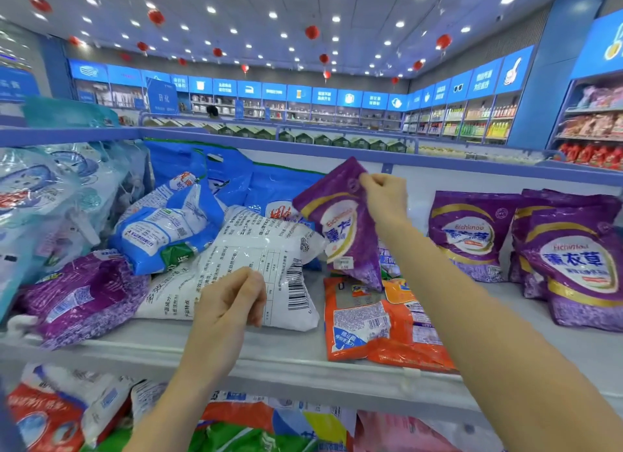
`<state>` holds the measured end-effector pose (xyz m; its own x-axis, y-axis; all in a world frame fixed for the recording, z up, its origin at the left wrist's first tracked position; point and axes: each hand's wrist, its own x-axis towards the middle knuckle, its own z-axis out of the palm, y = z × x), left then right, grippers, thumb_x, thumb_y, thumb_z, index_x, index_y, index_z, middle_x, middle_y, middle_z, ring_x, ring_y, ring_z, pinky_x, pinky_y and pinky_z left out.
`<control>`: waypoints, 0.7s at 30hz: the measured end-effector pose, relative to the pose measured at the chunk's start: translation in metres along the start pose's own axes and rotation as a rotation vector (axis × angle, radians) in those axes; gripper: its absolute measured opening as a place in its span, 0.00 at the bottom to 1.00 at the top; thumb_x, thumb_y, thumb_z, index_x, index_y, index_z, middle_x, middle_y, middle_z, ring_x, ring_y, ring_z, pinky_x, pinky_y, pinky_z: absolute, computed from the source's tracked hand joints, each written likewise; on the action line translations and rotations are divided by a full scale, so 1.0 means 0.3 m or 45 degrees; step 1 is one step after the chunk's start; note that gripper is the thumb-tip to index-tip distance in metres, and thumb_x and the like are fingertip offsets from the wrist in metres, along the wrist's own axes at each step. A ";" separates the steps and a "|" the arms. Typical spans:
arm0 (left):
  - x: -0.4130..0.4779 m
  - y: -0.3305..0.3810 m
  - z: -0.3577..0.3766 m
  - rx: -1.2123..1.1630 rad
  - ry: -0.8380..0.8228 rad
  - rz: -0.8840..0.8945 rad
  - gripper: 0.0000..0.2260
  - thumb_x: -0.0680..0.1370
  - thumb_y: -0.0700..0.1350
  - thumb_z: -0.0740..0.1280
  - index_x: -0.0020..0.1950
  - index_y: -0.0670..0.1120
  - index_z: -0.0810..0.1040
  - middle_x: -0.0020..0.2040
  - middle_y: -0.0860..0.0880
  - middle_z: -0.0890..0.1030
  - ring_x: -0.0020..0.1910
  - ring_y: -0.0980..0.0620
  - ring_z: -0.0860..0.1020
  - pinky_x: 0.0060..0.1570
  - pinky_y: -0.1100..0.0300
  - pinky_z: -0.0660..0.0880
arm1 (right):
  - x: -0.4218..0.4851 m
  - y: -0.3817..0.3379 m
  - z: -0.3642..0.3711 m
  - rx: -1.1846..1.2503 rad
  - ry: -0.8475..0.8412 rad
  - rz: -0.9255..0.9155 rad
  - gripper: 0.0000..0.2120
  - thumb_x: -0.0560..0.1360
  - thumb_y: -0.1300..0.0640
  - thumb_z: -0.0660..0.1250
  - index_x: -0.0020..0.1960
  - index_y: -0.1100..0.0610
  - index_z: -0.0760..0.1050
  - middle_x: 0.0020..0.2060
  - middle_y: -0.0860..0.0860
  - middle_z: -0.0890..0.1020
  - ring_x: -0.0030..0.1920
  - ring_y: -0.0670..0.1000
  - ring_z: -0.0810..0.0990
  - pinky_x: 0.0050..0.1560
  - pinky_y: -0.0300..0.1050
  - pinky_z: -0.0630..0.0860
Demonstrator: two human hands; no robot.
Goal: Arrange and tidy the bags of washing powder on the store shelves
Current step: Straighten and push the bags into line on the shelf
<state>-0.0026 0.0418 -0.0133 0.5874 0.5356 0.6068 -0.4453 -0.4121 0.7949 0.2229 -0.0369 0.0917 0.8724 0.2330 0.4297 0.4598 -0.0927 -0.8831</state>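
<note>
Forearms reach in from the bottom edge over the lower-shelf bags (236,424), jumbled red, green and white packs. Right hand (384,195) pinches the top corner of a purple bag (344,229) between thumb and curled fingers. The bag hangs tilted in the air, its lower end just over an orange bag (371,320) lying flat on the shelf (269,353). Left hand (229,303) is loosely curled in front of a big white bag (242,259); can't tell if it grips the film or only hovers.

Mid-shelf is a messy heap: white bag, blue-and-white bag (165,229), and a flat purple bag (81,293) at far left. Upright purple bags (573,259) stand in a row to the right, well apart from the heap, which looks like the target spot for the held one.

Handling guess: soft plastic pouch with loose powder, so it sags and the weight drops to the bottom. Film looks glossy, likely slippery. The sealed top edge is the firm place to hold; support under the base when standing it up. A one-corner pinch risks swing or slip.
</note>
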 end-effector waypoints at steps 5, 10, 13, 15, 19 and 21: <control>0.042 0.019 0.077 -0.024 -0.007 -0.070 0.08 0.74 0.48 0.66 0.41 0.44 0.78 0.33 0.48 0.79 0.34 0.53 0.77 0.36 0.65 0.74 | 0.032 -0.072 -0.160 0.396 0.055 0.087 0.12 0.77 0.55 0.66 0.39 0.62 0.78 0.37 0.59 0.80 0.42 0.56 0.79 0.47 0.51 0.76; 0.110 0.019 0.229 0.003 -0.156 -0.267 0.31 0.66 0.55 0.75 0.66 0.52 0.70 0.59 0.56 0.76 0.58 0.60 0.75 0.53 0.68 0.72 | -0.019 -0.164 -0.299 0.842 -0.086 0.146 0.09 0.78 0.58 0.63 0.40 0.58 0.77 0.30 0.50 0.83 0.33 0.50 0.82 0.39 0.45 0.81; 0.151 0.035 0.286 -0.080 -0.197 -0.264 0.35 0.64 0.56 0.77 0.68 0.56 0.67 0.64 0.61 0.73 0.64 0.61 0.71 0.57 0.63 0.69 | -0.069 -0.178 -0.342 0.965 -0.190 0.203 0.10 0.79 0.57 0.61 0.42 0.58 0.76 0.35 0.52 0.83 0.38 0.51 0.82 0.42 0.47 0.81; 0.173 0.048 0.296 -0.224 -0.246 -0.268 0.29 0.62 0.51 0.76 0.61 0.53 0.73 0.56 0.59 0.81 0.57 0.58 0.78 0.50 0.64 0.75 | -0.104 -0.174 -0.361 1.014 -0.261 0.258 0.11 0.80 0.56 0.59 0.43 0.58 0.75 0.34 0.52 0.83 0.36 0.51 0.82 0.38 0.45 0.81; 0.153 0.052 0.332 -0.379 -0.448 -0.281 0.19 0.65 0.42 0.77 0.53 0.51 0.77 0.45 0.57 0.85 0.47 0.59 0.83 0.42 0.67 0.78 | -0.139 -0.158 -0.403 1.013 -0.300 0.252 0.12 0.80 0.56 0.59 0.43 0.58 0.76 0.33 0.52 0.83 0.35 0.50 0.82 0.38 0.45 0.81; 0.133 0.037 0.357 -0.375 -0.490 -0.304 0.16 0.69 0.46 0.75 0.54 0.53 0.77 0.49 0.56 0.85 0.50 0.56 0.82 0.48 0.63 0.78 | -0.133 -0.136 -0.436 0.887 -0.214 0.139 0.11 0.80 0.58 0.59 0.43 0.60 0.76 0.32 0.51 0.84 0.34 0.49 0.82 0.39 0.44 0.82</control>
<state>0.0881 -0.0204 0.0194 0.8759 0.2574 0.4080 -0.4074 -0.0582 0.9114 0.1910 -0.1690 0.1352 0.8441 0.4087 0.3470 0.1101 0.5014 -0.8582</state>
